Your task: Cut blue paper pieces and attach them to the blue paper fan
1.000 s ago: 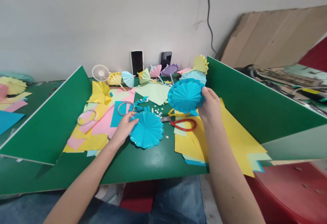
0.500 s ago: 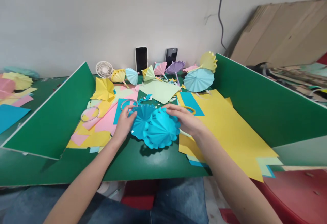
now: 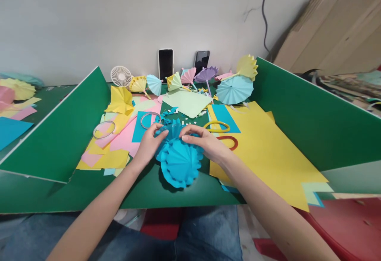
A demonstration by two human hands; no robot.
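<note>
A pleated blue paper fan shape (image 3: 181, 162) with scalloped edges hangs between my two hands, just over the front of the green table (image 3: 143, 195). My left hand (image 3: 150, 142) pinches its upper left part between thumb and fingers. From the upper right, my right hand (image 3: 198, 140) closes thumb and fingers on a fold near the top. The piece looks like two or more joined rounds, the nearer one tilted toward me. Beside my right hand lie a yellow ring (image 3: 219, 126) and a reddish-brown ring (image 3: 232, 142), partly hidden by that hand. A grey ring (image 3: 145, 120) is behind my left hand.
Yellow sheets (image 3: 264, 155) cover the right side; pink and yellow scraps (image 3: 104, 159) and a clear ring (image 3: 99, 135) lie left. Small paper umbrellas (image 3: 205, 74), a fan (image 3: 121, 76) and two phones (image 3: 166, 64) line the back. Green panels (image 3: 59, 134) stand on both sides.
The blue paper has turned, its nearer round swinging down and left toward me. My right hand has shifted left and closed on a fold, uncovering the reddish-brown ring.
</note>
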